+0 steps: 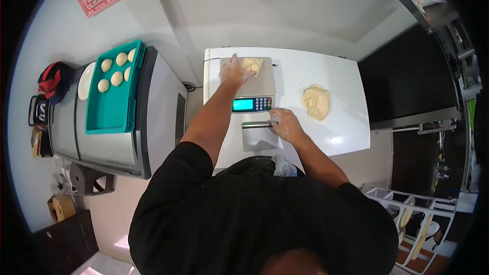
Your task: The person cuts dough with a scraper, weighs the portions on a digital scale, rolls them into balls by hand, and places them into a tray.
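A lump of dough lies on the platform of a digital scale with a lit display. My left hand is over the platform at the dough's left side, fingers spread, the thumb side against the lump. My right hand has its fingers around the right end of the handle of a metal dough scraper, which lies on the white table below the scale's keypad. A larger piece of dough rests on the table to the right of my hands.
Left of the white table, a teal tray holding several dough balls sits on a steel-topped unit beside a white plate. A dark appliance stands at right, with a white rack at lower right.
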`<state>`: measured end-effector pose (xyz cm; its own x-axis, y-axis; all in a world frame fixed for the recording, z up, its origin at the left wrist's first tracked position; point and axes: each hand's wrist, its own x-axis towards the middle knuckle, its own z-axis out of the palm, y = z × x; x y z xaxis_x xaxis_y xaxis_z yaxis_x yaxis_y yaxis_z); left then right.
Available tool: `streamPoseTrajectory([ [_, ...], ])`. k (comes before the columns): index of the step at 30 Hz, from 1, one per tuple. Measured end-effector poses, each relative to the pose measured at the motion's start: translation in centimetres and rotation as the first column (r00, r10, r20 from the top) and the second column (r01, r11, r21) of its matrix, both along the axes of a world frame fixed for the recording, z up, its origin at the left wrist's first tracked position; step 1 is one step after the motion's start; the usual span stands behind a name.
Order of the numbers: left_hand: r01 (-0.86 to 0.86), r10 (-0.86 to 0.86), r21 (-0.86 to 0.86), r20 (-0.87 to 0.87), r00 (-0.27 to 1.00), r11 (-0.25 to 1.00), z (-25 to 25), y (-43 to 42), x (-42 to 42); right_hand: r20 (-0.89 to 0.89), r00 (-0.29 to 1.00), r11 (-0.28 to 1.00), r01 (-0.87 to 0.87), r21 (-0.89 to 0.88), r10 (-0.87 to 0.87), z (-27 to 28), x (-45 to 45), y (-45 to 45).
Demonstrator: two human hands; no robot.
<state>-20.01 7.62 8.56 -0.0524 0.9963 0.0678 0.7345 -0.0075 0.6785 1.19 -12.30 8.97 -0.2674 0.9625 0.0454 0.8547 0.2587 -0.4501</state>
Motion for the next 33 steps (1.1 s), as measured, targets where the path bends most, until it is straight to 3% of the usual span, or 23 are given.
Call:
streamPoseTrajectory([
  [2,0.093,-0.141,-0.331,-0.124,0.982,0.939,2.7,0.5,-0.2,-0.205,0.979,0.998,0.003,0.069,0.011,0.4,0.9,-0.2],
  [3,0.106,-0.157,-0.323,-0.135,0.978,0.94,2.3,1.0,0.1,-0.214,0.977,0.997,0.021,0.079,-0.003,0.6,1.5,-0.5],
  [6,0.219,-0.206,-0.133,0.101,0.973,0.967,-1.4,2.2,0.2,-0.257,0.913,0.933,0.252,-0.258,-0.318,1.8,3.2,-2.3],
  [7,0.233,-0.224,-0.13,0.082,0.971,0.964,-1.0,1.8,0.6,-0.275,0.902,0.93,0.264,-0.255,-0.332,2.0,3.1,-2.4],
  [10,0.123,-0.153,0.104,0.373,0.915,0.987,-0.4,-2.4,3.6,-0.603,0.589,0.828,0.234,-0.51,-0.538,3.6,4.2,-1.5],
  [11,0.145,-0.172,0.101,0.359,0.917,0.984,-0.1,-3.9,4.8,-0.611,0.568,0.822,0.244,-0.515,-0.551,4.4,4.1,-1.5],
  [13,0.098,-0.144,0.105,0.763,0.63,0.99,2.4,-7.3,7.2,-0.79,0.11,0.797,0.123,-0.592,-0.603,7.7,1.4,-0.3],
  [14,0.07,-0.113,0.092,0.899,0.423,0.993,4.0,-8.9,7.7,-0.792,0.091,0.796,0.122,-0.593,-0.604,8.4,0.2,0.4],
  [15,0.078,-0.117,0.092,0.892,0.436,0.993,5.6,-10.6,7.5,-0.806,-0.097,0.794,0.141,-0.592,-0.584,9.0,-1.0,1.3],
  [16,0.28,-0.3,0.169,0.787,0.539,0.945,8.0,-12.4,7.1,-0.794,-0.279,0.79,0.157,-0.592,-0.54,9.3,-1.3,2.0],
  [18,0.655,-0.652,0.195,0.489,0.58,0.73,12.1,-14.5,6.7,-0.793,-0.319,0.815,0.095,-0.572,-0.519,8.8,-0.2,3.4],
  [19,0.657,-0.652,0.187,0.478,0.588,0.73,13.1,-14.6,6.6,-0.789,-0.348,0.833,0.04,-0.552,-0.506,8.3,0.1,3.8],
  [21,0.428,-0.54,0.436,0.172,0.824,0.792,14.6,-14.7,6.2,-0.775,-0.389,0.846,-0.025,-0.532,-0.498,8.4,0.0,3.4],
  [22,0.323,-0.418,0.575,0.036,0.908,0.752,15.2,-14.6,6.3,-0.784,-0.25,0.811,-0.007,-0.585,-0.567,10.0,-0.1,3.0],
  [23,0.323,-0.412,0.578,0.026,0.911,0.75,15.9,-14.6,6.8,-0.775,-0.104,0.778,0.022,-0.628,-0.623,11.7,-0.2,2.9],
  [24,0.349,-0.406,0.445,0.038,0.913,0.825,16.6,-14.5,7.4,-0.744,0.047,0.746,0.059,-0.664,-0.666,12.6,-0.2,2.9],
  [26,0.362,-0.375,0.147,0.071,0.924,0.921,17.3,-14.6,8.3,-0.791,0.074,0.795,0.035,-0.606,-0.607,11.0,-0.5,3.7],
  [28,0.259,-0.262,0.106,0.021,0.965,0.96,17.7,-13.9,7.6,-0.868,0.11,0.874,0.004,-0.486,-0.484,9.5,-1.0,4.4],
  [29,0.171,-0.169,0.073,-0.027,0.985,0.983,18.1,-13.2,7.2,-0.873,0.115,0.878,-0.006,-0.478,-0.475,10.7,-1.3,4.2],
  [31,0.076,-0.072,0.05,-0.077,0.994,0.996,18.5,-12.7,6.6,-0.831,-0.025,0.832,0.004,-0.555,-0.555,13.0,-1.9,3.1],
  [33,0.019,-0.023,0.073,0.052,0.998,0.997,18.4,-13.0,5.9,-0.796,-0.094,0.8,-0.004,-0.6,-0.598,13.3,-2.2,2.5],
])
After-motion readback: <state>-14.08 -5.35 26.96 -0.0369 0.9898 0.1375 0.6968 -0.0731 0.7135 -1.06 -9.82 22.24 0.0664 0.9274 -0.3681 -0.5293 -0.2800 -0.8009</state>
